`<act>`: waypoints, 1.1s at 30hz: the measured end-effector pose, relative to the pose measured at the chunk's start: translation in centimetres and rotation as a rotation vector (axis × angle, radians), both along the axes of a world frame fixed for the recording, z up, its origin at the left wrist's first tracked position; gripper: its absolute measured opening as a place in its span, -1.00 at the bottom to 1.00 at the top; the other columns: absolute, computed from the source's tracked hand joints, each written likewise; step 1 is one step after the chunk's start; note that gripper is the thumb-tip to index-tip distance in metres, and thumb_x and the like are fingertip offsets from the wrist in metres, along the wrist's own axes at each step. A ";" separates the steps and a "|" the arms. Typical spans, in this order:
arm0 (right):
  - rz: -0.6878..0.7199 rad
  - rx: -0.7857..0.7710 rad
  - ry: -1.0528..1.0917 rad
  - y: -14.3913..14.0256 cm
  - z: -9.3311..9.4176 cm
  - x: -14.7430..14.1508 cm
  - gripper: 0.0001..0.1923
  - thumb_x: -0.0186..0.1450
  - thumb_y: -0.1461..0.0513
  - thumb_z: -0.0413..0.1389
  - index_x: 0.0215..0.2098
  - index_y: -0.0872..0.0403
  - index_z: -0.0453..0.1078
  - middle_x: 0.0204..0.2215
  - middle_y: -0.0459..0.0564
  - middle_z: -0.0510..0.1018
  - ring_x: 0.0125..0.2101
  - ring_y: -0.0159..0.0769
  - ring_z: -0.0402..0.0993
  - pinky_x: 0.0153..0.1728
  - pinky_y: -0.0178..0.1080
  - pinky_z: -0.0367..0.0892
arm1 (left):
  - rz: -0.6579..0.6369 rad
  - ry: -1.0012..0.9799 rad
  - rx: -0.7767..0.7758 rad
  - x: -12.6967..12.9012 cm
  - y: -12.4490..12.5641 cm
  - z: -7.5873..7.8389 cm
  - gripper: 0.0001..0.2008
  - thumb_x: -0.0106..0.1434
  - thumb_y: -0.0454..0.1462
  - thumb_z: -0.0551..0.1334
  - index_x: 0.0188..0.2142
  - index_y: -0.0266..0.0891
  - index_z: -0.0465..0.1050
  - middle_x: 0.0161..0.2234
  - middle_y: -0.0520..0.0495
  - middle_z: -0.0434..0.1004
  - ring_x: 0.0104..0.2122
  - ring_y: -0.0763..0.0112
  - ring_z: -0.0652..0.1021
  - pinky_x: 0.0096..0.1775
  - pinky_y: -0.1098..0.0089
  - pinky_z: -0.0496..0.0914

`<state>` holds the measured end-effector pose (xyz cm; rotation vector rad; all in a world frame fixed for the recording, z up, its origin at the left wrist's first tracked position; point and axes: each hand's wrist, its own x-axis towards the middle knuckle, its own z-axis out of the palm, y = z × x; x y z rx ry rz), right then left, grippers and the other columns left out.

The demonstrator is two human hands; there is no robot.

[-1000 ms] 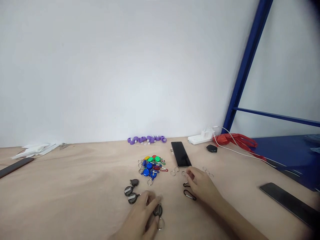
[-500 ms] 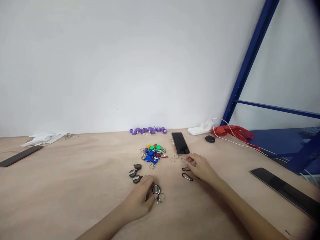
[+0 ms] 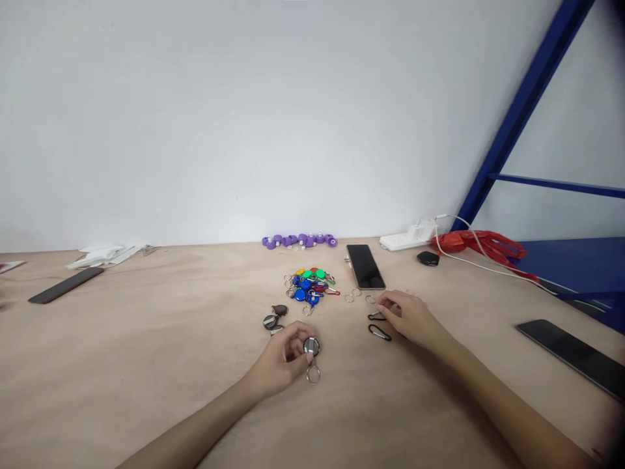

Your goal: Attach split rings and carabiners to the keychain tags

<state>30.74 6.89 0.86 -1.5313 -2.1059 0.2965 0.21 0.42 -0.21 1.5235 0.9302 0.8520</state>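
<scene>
My left hand (image 3: 286, 358) is closed around a black badge reel (image 3: 311, 346) with a silver clip, held between thumb and fingers. A split ring (image 3: 313, 374) hangs from it toward me. Beyond that hand lie several more black reels (image 3: 270, 322), one partly hidden by the fingers. My right hand (image 3: 410, 317) rests low over the table, its thumb and fingertips pinched at the end of a black carabiner (image 3: 375, 317). Another black carabiner (image 3: 379, 333) lies just in front of it. Loose split rings (image 3: 356, 292) lie past the fingertips.
A pile of coloured badge reels (image 3: 307, 286) sits mid-table, with purple caps (image 3: 303, 240) behind it. Phones (image 3: 365, 267) lie in the middle and at right (image 3: 571, 355). A power strip (image 3: 407, 240), red bag (image 3: 483, 244) and white papers (image 3: 105, 255) line the back.
The view has shifted, so everything appears farther right and higher. My left hand has raised and turned the black badge reel slightly. My right hand stays at the same carabiner.
</scene>
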 end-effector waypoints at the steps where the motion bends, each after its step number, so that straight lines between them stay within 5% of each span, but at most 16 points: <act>1: 0.010 0.000 -0.001 -0.1 0.0 -0.3 -0.80 0.26 0.14 -0.04 -0.38 0.03 0.37 -0.36 0.03 0.56 -0.31 -0.15 0.49 -0.26 -0.17 0.33 | -0.003 -0.005 -0.003 0.0 0.0 0.1 -0.72 0.17 -0.23 0.30 -0.16 -0.28 0.33 -0.37 -0.02 0.37 -0.44 0.48 0.36 -0.40 0.44 0.21; 13: 0.104 -0.076 -0.100 -1.0 0.1 -0.7 -0.79 0.29 0.18 -0.02 -0.22 0.04 0.42 -0.21 0.09 0.50 -0.24 -0.16 0.45 -0.17 -0.16 0.32 | 0.006 -0.026 -0.038 0.1 0.0 0.2 -0.74 0.12 -0.38 0.26 -0.18 -0.29 0.31 -0.39 0.01 0.37 -0.47 0.51 0.32 -0.44 0.46 0.17; 24: 0.032 -0.119 -0.120 -1.0 0.2 -1.1 -0.88 0.26 0.22 0.00 -0.44 0.03 0.19 -0.43 -0.01 0.47 -0.41 -0.22 0.37 -0.41 -0.26 0.21 | 0.021 -0.005 -0.011 0.1 0.0 -0.2 -0.75 0.14 -0.41 0.27 -0.19 -0.28 0.28 -0.36 0.00 0.41 -0.47 0.53 0.35 -0.44 0.47 0.18; 33: 0.209 -0.020 0.121 -3.1 0.6 -4.3 -0.94 0.26 0.25 0.01 -0.39 0.03 0.27 -0.41 -0.06 0.47 -0.49 -0.33 0.31 -0.44 -0.30 0.21 | -0.055 -0.051 -0.064 0.4 -0.8 1.0 -0.64 0.17 -0.22 0.32 -0.10 -0.28 0.27 -0.31 -0.06 0.41 -0.42 0.48 0.34 -0.37 0.42 0.21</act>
